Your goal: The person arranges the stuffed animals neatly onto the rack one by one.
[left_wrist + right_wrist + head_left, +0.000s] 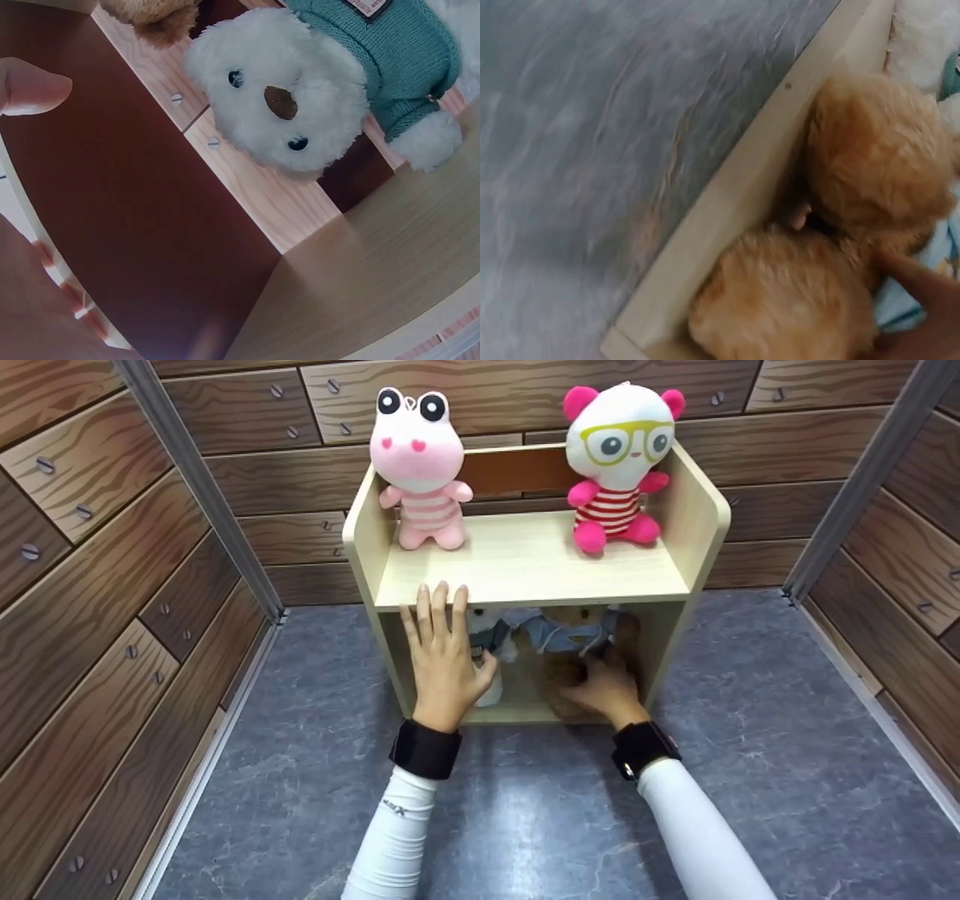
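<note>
In the lower compartment of a pale wooden shelf (495,574), a brown teddy bear (559,634) in a light blue top sits on the right. My right hand (606,686) grips its lower body; in the right wrist view the thumb (919,285) lies against the bear and a fingertip shows between its furry legs (780,300). My left hand (442,667) rests on the middle board's front edge, fingers straight on top, thumb below the edge. Behind it sits a white plush toy (277,90) in a green knitted top, partly hidden in the head view.
On the top level stand a pink frog-like plush (431,514) at left and a panda plush (619,442) with yellow glasses at right. Wood-patterned panels (285,484) enclose the back and sides. The grey marbled floor (525,825) lies in front.
</note>
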`<state>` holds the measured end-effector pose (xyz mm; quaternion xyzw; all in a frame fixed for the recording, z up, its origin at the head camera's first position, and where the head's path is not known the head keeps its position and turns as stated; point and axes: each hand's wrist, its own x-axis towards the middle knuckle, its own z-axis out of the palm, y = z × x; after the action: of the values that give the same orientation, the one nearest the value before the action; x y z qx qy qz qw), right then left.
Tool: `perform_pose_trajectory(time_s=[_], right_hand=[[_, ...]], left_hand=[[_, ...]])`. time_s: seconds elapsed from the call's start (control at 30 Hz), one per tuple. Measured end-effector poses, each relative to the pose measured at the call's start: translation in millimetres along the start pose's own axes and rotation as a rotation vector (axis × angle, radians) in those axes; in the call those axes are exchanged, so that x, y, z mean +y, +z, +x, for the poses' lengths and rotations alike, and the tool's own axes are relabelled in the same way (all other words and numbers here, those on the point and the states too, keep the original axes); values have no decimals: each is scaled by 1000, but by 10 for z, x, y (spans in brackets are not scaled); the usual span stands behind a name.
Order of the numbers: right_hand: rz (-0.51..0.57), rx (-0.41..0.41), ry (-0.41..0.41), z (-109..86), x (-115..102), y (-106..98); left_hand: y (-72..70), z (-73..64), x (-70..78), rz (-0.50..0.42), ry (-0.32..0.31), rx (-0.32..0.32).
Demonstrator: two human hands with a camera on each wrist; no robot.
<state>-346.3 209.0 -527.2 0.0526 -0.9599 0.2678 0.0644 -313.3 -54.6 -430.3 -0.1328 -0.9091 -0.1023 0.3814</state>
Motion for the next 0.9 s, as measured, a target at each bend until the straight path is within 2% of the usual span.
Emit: perform_pose_trajectory(time_s=[0.1,0.17,0.23,0.4,0.5,0.7,0.9], right_hand=[[-52,-127,-31,-44,3,-50],[-77,-160,-57,-75,14,-60],[-90,-146,-82,-106,29,-55],[-93,-19,-137,-141,63,8],[-99,19,-147,-139,61,55],[-134,20,-92,-120,33,110],[-151,-19,-5,-73,-21,143]], left_hand=[[0,-3,-4,-3,0,5],[2,-6,-4,-5,1,6],[3,-8,-4,-6,2,4],[1,-5,-5,-2,3,5],[2,-5,-11,-2,3,9],[3,-1,-5,0,11,6],[0,-1,-7,6,8,7]])
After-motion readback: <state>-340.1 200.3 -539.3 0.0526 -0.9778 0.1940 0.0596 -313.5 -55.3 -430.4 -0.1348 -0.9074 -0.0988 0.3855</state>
